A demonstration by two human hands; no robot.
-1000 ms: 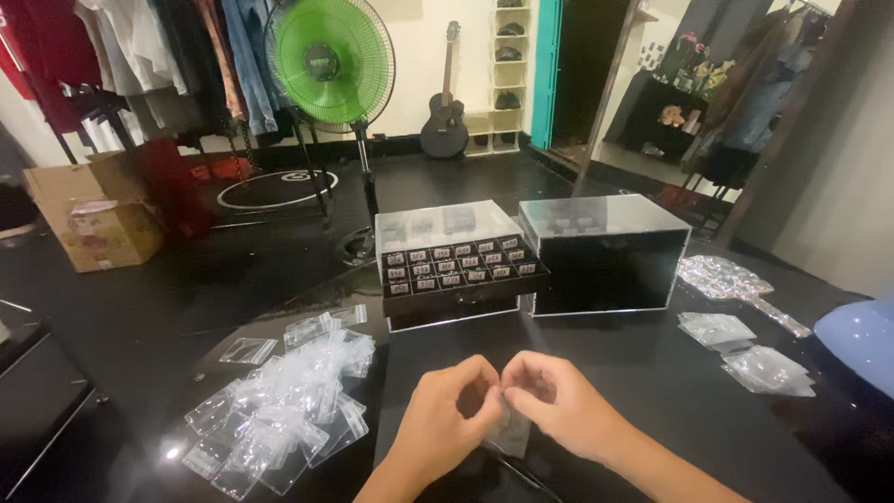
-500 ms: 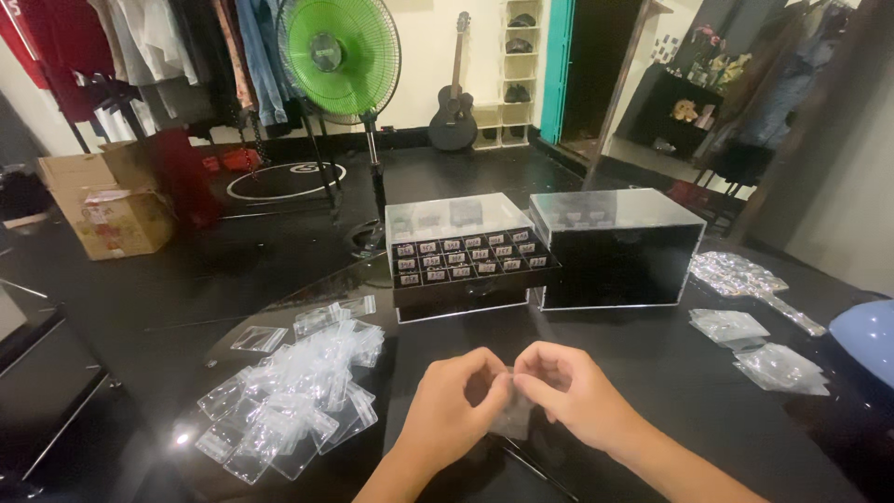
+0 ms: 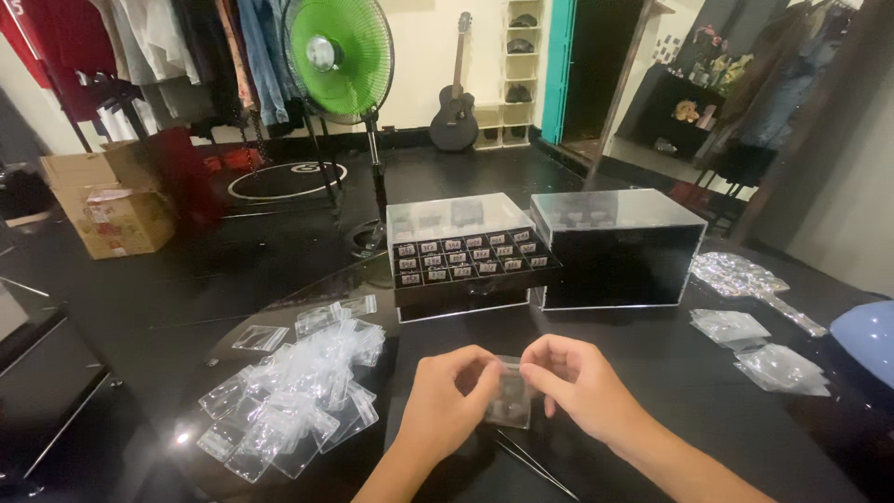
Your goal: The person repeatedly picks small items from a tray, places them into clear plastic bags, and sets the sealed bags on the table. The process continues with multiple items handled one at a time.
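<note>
- Black glossy bench (image 3: 708, 410) fills the near half of the view, reflecting the room light.
- On its far side stand two cases side by side: a black acrylic box (image 3: 616, 250) on the right with a clear lid, and to its left a drawer case (image 3: 466, 256) whose top drawer is pulled out, showing rows of small labelled compartments.
- Far behind them stand a green pedestal fan (image 3: 337, 56), a rack of hanging clothes (image 3: 158, 42), a cardboard carton (image 3: 112, 196) on the floor at the left and a dark guitar (image 3: 454, 116) against the wall.
- At the near left lies a loose heap of clear zip bags (image 3: 293, 396); a few more clear packets (image 3: 759, 349) lie at the right, near a pale blue rounded object (image 3: 866, 335) at the edge.
- Left hand (image 3: 447, 405) and right hand (image 3: 577, 382) meet at the near centre, above the bench.
- Between them is a small clear zip bag (image 3: 510, 402) with something dark inside. Compared with half a second ago the bag is held lower and flatter to the camera, more of it showing between the hands.
- Fingers of both hands are pinched on the bag's upper edge, left on the left corner, right on the right.
- A thin dark tool (image 3: 531, 461), perhaps tweezers, lies on the bench just below the hands.
</note>
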